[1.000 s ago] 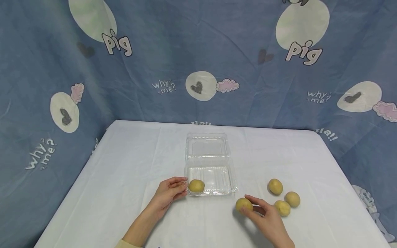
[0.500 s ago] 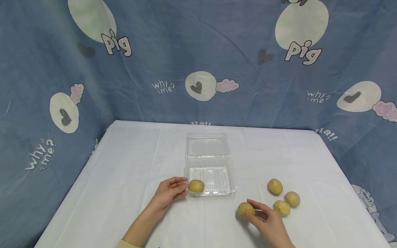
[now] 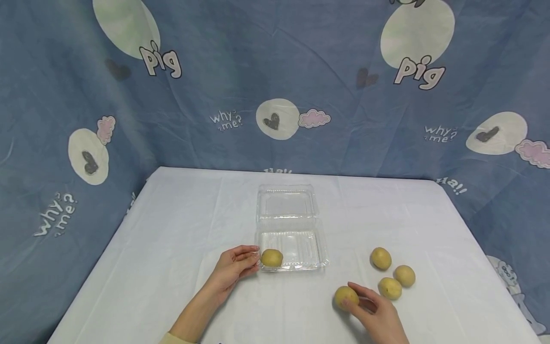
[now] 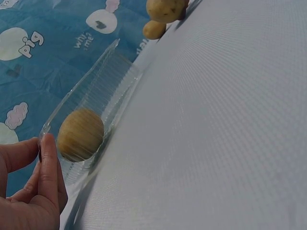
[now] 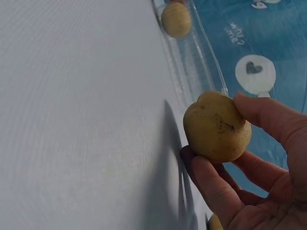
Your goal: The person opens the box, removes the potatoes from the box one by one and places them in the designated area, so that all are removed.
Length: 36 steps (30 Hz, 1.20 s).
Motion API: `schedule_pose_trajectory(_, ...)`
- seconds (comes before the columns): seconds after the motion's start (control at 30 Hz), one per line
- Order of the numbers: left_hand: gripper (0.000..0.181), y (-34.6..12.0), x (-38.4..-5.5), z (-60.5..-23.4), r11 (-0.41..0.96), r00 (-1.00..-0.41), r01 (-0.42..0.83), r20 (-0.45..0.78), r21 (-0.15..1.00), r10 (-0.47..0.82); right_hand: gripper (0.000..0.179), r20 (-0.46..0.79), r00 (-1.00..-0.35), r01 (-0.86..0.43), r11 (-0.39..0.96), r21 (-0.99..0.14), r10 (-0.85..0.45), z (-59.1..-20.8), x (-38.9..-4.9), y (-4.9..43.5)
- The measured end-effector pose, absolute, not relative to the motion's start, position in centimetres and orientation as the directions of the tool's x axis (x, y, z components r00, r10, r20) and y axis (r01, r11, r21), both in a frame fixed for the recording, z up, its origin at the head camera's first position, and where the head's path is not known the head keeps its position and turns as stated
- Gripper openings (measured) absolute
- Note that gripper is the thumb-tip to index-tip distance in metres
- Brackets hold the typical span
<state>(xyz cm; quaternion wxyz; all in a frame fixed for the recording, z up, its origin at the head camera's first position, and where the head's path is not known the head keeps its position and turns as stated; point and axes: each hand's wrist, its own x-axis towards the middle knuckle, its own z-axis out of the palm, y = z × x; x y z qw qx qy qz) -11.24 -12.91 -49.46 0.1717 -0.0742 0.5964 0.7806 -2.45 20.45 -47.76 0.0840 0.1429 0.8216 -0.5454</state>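
At the near left corner of a clear plastic clamshell box (image 3: 301, 251), my left hand (image 3: 234, 268) pinches the rim between thumb and fingers. One potato (image 3: 272, 258) lies inside the box, at the end close to that hand; the left wrist view shows this potato (image 4: 80, 135) behind the clear wall. My right hand (image 3: 378, 313) holds another potato (image 3: 346, 298) by its fingertips, to the right of the box and nearer me. In the right wrist view, the held potato (image 5: 217, 127) has a dark mark on its skin, and thumb and fingers grip it from opposite sides.
Several more potatoes lie on the white-covered table (image 3: 172, 248) just right of my right hand: one farther back (image 3: 381, 258), two close together nearer me, including a spotted potato (image 3: 390, 289). The box's lid (image 3: 288, 203) lies folded back, away from me. A blue printed curtain (image 3: 215, 86) stands behind.
My right hand has drawn the potato toward me and slightly right, a little farther from the box. My left hand and the potato in the box have stayed put.
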Motion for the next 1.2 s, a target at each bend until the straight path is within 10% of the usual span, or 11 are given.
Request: schedule_pose_trajectory(1.2, 0.042, -13.0, -11.2, -49.3, -0.212, -0.932, -0.353, -0.321, 0.911, 0.170, 0.079, -0.429, -0.874, 0.486, 0.353, -0.800, 0.229, -48.9, -0.6, 23.8)
